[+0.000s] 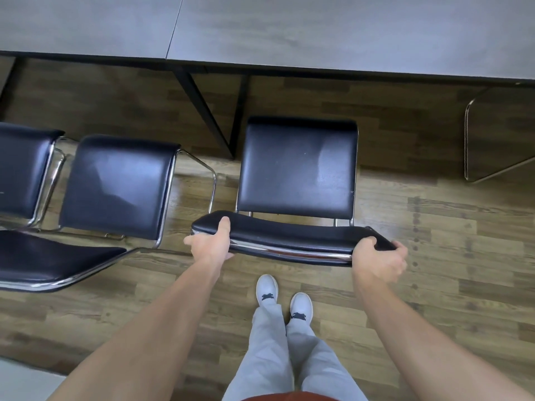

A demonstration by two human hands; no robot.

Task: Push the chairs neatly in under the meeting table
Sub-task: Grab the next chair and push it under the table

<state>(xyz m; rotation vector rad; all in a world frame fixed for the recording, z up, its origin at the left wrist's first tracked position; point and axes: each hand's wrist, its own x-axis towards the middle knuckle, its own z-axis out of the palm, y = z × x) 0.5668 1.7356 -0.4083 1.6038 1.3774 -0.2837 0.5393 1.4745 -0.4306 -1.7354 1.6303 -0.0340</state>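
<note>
A black padded chair (296, 169) with a chrome frame stands in front of me, its seat facing the grey meeting table (318, 33). My left hand (212, 243) grips the left end of its backrest (289, 237), thumb on top. My right hand (379, 257) grips the right end, fingers curled over the top. The front edge of the seat lies a short way out from the table's near edge. Black table legs (208, 111) stand just left of the seat.
Two more black chairs (115, 183) (20, 169) stand to the left, out from the table. A chrome chair frame (474, 140) shows under the table at the right. My feet in white shoes (283, 302) stand on the wooden floor behind the chair.
</note>
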